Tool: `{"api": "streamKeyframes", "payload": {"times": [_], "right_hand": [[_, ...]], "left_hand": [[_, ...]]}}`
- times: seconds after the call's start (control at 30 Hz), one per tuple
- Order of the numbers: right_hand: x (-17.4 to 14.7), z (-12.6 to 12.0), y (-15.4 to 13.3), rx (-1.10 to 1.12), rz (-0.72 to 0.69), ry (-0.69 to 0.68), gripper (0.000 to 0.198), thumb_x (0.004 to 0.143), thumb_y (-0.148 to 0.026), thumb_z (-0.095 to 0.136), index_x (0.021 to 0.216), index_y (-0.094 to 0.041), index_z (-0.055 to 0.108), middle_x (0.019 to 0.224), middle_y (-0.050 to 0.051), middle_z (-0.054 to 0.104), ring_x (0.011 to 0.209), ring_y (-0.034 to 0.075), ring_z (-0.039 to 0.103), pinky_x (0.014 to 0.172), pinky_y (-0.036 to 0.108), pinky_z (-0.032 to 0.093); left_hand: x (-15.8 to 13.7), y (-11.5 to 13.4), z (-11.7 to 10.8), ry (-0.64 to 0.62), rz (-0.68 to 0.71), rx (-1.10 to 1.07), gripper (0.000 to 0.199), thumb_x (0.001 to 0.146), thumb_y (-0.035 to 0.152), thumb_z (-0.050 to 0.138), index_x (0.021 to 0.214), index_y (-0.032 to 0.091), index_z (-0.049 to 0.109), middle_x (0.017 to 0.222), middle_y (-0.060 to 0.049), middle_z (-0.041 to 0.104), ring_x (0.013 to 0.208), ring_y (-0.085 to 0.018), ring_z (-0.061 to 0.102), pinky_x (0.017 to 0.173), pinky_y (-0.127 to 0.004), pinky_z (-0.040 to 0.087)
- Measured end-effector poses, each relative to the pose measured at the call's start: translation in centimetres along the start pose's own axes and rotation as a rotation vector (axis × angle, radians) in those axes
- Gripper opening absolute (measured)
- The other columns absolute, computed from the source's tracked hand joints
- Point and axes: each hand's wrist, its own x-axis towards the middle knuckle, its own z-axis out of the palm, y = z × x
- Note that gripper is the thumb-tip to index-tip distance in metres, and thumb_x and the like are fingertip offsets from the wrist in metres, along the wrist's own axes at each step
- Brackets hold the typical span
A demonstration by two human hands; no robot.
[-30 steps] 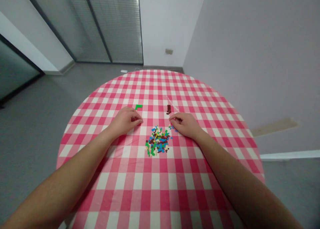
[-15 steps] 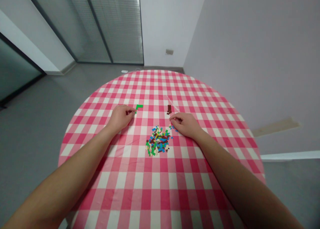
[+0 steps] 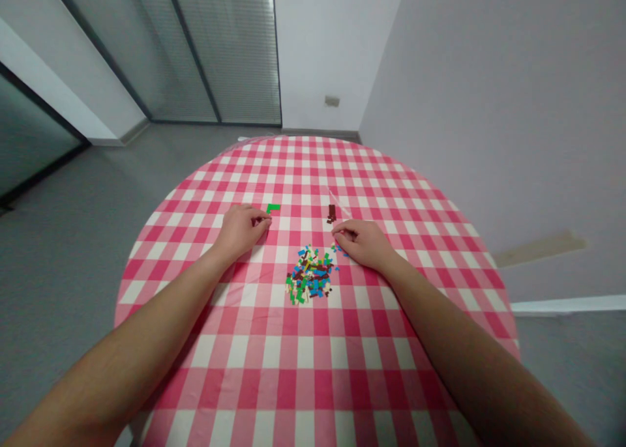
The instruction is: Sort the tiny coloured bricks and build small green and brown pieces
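My left hand (image 3: pixel 244 229) rests on the table with its fingers pinched together, just below a group of green toy bricks (image 3: pixel 274 207). Whatever sits between its fingertips, if anything, is too small to make out. Across from it, my right hand (image 3: pixel 362 242) is also closed, thumb against fingers, beside a few small blue and green pieces. Its fingertips lie just below a cluster of dark brown bricks (image 3: pixel 331 212), and what they hold is hidden. Between the hands and nearer to me lies a loose pile of mixed bricks (image 3: pixel 310 276) in blue, green, brown, cream and yellow.
A red-and-white checked cloth (image 3: pixel 303 388) covers the round table. Glass panels with blinds (image 3: pixel 229 49) stand beyond the far edge on the left. Pale walls (image 3: pixel 489 108) rise behind and to the right.
My left hand has shifted slightly right, its fingertips now covering the spot just below the green bricks. My right hand stays almost still.
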Motion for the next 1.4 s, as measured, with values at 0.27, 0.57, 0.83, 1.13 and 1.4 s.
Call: {"api": "streamKeyframes", "payload": {"times": [0.27,0.57,0.83,1.13,1.4], "right_hand": [[0.0,-0.1,-0.1,-0.001,-0.003,0.000,0.022,0.085,-0.027,0.055,0.093,-0.019,0.075,0.080,0.004,0.074,0.064,0.017,0.061,0.060,0.027,0.039],[0.0,-0.1,-0.2,-0.007,0.008,-0.002,0.022,0.085,-0.026,0.056,0.092,-0.019,0.075,0.078,0.004,0.074,0.064,0.017,0.062,0.060,0.027,0.040],[0.1,-0.1,-0.3,-0.003,0.009,-0.002,0.023,0.085,-0.025,0.056,0.093,-0.019,0.076,0.077,0.005,0.073,0.066,0.018,0.062,0.061,0.028,0.040],[0.1,0.1,0.0,-0.001,-0.008,0.004,0.022,0.085,-0.026,0.055,0.092,-0.018,0.075,0.078,0.004,0.074,0.064,0.017,0.061,0.059,0.027,0.038],[0.1,0.0,-0.2,-0.012,0.001,0.005,0.022,0.085,-0.025,0.056,0.092,-0.018,0.075,0.075,0.004,0.073,0.060,0.016,0.059,0.058,0.027,0.037]], "left_hand": [[-0.1,-0.8,0.5,0.067,-0.113,-0.083,0.022,0.082,0.033,0.057,0.087,0.019,0.073,0.078,-0.006,0.072,0.070,-0.021,0.063,0.061,-0.030,0.045],[-0.3,-0.5,-0.1,0.042,-0.046,0.006,0.024,0.079,0.024,0.054,0.084,0.019,0.077,0.083,-0.007,0.074,0.078,-0.024,0.065,0.076,-0.036,0.049],[-0.8,-0.3,-0.6,-0.060,0.080,0.140,0.032,0.087,0.030,0.052,0.098,0.021,0.081,0.089,-0.008,0.074,0.077,-0.025,0.064,0.076,-0.039,0.046],[-0.7,-0.4,-0.5,-0.072,0.063,0.176,0.034,0.091,0.033,0.050,0.105,0.022,0.079,0.087,-0.009,0.071,0.072,-0.023,0.061,0.069,-0.036,0.043],[-0.8,-0.2,-1.2,-0.093,0.013,0.217,0.035,0.088,0.028,0.049,0.104,0.021,0.080,0.087,-0.009,0.072,0.075,-0.025,0.062,0.069,-0.037,0.042]]}}
